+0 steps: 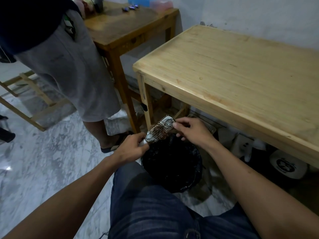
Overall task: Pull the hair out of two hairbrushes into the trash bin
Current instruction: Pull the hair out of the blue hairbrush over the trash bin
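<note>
So that loosened strands drop inside, the left hand (133,147) grips the hairbrush (159,129) above the trash bin's (196,169) far rim, while the right hand (191,131) pinches its hair (158,130).

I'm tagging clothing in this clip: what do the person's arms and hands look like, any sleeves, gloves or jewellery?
Both forearms are bare up to the frame edge: no sleeves show. The left hand and right hand wear no gloves, and no rings, watch or bracelets are visible.
</note>
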Motion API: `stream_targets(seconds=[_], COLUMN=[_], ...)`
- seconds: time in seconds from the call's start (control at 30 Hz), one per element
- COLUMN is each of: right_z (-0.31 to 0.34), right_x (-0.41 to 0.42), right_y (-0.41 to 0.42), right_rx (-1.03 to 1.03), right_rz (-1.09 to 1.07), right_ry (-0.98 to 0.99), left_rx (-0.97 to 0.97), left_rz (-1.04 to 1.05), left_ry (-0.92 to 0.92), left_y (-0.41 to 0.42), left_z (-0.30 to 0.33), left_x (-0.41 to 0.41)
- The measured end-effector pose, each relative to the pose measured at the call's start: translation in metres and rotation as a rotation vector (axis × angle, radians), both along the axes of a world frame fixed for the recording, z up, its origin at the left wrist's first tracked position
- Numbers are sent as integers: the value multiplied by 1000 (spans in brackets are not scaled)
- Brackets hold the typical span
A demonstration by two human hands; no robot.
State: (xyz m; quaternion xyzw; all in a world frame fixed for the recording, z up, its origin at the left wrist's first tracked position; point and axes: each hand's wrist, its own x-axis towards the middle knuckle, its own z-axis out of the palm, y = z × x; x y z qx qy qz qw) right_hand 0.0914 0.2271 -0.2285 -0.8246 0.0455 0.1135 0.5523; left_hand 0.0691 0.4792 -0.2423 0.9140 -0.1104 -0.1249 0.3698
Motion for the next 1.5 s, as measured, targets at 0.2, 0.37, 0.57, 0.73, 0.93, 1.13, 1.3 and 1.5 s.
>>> stream_targets(seconds=[0.2, 0.37, 0.57, 0.73, 0.93, 1.13, 1.3, 1.5], right_z=[-2, 0, 1, -9, -10, -11, -17, -19], right_x=[1, 2, -2, -5, -9, -12, -9, -2], right_y=[-1, -12, -32, -33, -41, -42, -30, -27], right_rx=[-8, 52, 7, -92, -220, -235, -362, -434], right_rz=[-56, -159, -220, -238, -326, -137, -25, 76], right_ry=[-31, 9, 121, 134, 180, 199, 74, 191], left_rx=[21, 14, -13, -69, -140, -91, -55, -96], left_rz=[2, 51, 219, 283, 384, 306, 267, 208], left_ry=[10, 20, 69, 84, 72, 62, 32, 43], left_y=[5, 8, 23, 19, 23, 23, 10, 3], left_z=[-6, -7, -12, -6, -1, -5, -8, -3], left_x=[1, -1, -2, 1, 9, 7, 4, 3])
